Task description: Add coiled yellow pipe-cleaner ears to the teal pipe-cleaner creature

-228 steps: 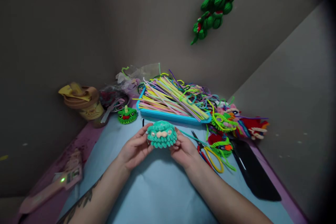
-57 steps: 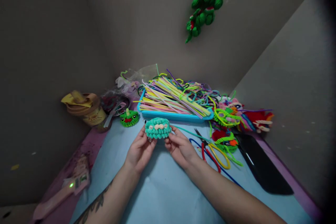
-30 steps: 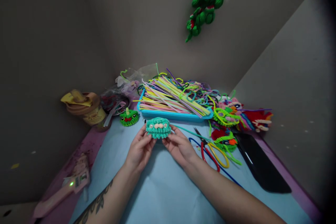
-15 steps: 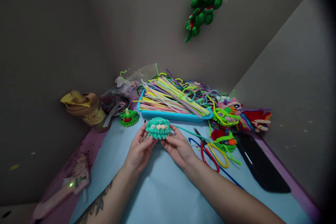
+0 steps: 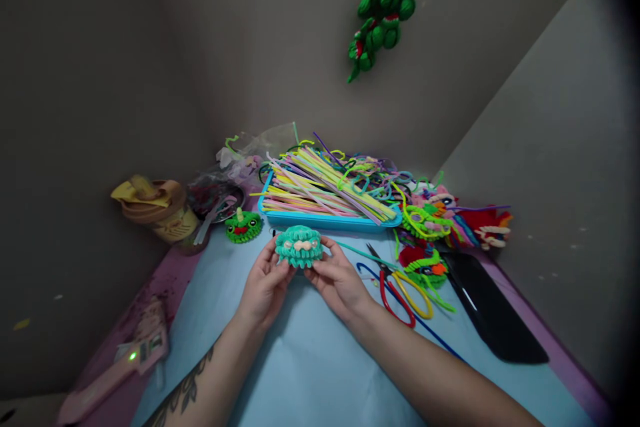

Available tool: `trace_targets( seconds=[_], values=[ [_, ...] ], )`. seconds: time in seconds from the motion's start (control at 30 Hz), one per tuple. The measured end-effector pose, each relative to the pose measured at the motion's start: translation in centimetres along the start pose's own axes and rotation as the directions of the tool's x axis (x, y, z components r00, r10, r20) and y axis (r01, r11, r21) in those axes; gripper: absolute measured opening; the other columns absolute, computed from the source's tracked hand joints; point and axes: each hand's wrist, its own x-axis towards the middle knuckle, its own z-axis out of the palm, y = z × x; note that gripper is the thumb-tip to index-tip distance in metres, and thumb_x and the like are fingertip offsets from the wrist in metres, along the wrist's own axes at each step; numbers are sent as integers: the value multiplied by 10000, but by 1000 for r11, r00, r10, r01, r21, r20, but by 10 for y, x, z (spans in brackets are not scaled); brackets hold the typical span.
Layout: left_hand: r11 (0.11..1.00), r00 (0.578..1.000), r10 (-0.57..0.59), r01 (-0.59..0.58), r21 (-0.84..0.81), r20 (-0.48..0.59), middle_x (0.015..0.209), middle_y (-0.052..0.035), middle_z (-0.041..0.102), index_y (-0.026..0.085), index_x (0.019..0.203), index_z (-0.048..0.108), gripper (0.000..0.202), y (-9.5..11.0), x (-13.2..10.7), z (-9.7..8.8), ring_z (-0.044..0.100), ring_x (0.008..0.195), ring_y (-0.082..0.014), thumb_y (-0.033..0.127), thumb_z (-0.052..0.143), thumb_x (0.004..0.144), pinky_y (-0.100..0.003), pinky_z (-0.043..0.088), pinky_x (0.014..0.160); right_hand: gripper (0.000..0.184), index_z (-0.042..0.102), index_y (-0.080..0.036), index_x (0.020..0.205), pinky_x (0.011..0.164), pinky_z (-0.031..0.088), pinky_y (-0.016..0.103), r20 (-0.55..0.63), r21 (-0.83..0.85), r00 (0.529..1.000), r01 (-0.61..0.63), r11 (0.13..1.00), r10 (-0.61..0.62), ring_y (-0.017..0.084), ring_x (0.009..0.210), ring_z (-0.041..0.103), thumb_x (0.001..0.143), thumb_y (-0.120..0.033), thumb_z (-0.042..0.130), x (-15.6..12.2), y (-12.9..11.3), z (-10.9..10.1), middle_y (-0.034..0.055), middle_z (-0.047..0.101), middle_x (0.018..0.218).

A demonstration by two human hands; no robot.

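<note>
A teal pipe-cleaner creature head (image 5: 300, 235), with ridged coils, pale round eyes and a peach snout, is held up between both hands over the blue table sheet (image 5: 320, 360). My left hand (image 5: 265, 283) grips its left side, thumb at the lower edge. On the other side, my right hand (image 5: 343, 280) pinches it, thumb in front. Fingers behind the piece are partly hidden. A teal pipe cleaner (image 5: 367, 253) stretches rightward from near the right fingers. Scissors (image 5: 397, 290) with red and yellow handles lie right of my right hand, beside a dark blue pipe cleaner (image 5: 433, 333).
Behind the hands stands a blue tray (image 5: 330, 220) heaped with pipe cleaners. A green creature head (image 5: 243, 225), a cup (image 5: 165, 213) and a pink glue gun (image 5: 125, 363) sit leftward. Rightward are colourful pipe-cleaner pieces (image 5: 427, 263) and a black tray (image 5: 495, 310). Green figures (image 5: 383, 13) hang above.
The whole view has shifted slightly. Both hands keep hold of the teal head, which looks tipped a little, showing more of its top.
</note>
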Motion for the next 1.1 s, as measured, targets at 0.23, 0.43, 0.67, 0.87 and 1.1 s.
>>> trace_targets(
  seconds=[0.23,0.43,0.67,0.87,1.1],
  values=[
    [993,997,-54,59,-101,50,1108,-73,629,183,1165,555,463,2,0,-1,609,955,-183,117,658,718,-281,491,841,479,515,-246,1001,696,483,241,41,-104,993,114,988,-110,134,806,604,604,-92,732,-4,2,9,-14,630,918],
    [985,997,-68,75,-158,48,1152,-73,620,174,1158,562,487,3,2,-4,593,1021,-197,46,644,696,-285,470,893,476,520,-244,1004,698,473,259,81,-147,989,136,980,-125,152,822,597,599,-72,702,-9,0,14,-8,626,922],
    [974,988,-131,143,-173,80,1143,-75,618,179,1187,534,478,2,0,-6,598,1016,-186,57,615,732,-287,468,902,306,542,-208,952,636,474,236,-18,-123,993,112,986,-115,124,705,601,685,-168,685,-6,0,6,-5,644,799],
    [971,976,-169,188,-146,138,1133,-79,622,175,1165,545,473,3,-1,-6,611,985,-177,44,620,717,-306,469,919,307,552,-193,902,602,477,213,-131,-60,988,75,995,-82,112,658,602,635,-123,686,0,-2,2,-2,666,746],
    [978,983,-168,176,-115,77,1080,-52,643,180,1106,573,425,1,2,-8,634,911,-145,22,622,715,-258,510,850,310,565,-192,906,599,475,202,-116,-33,991,61,998,-64,104,659,601,630,-117,686,0,-3,1,-5,666,753]
  ],
)
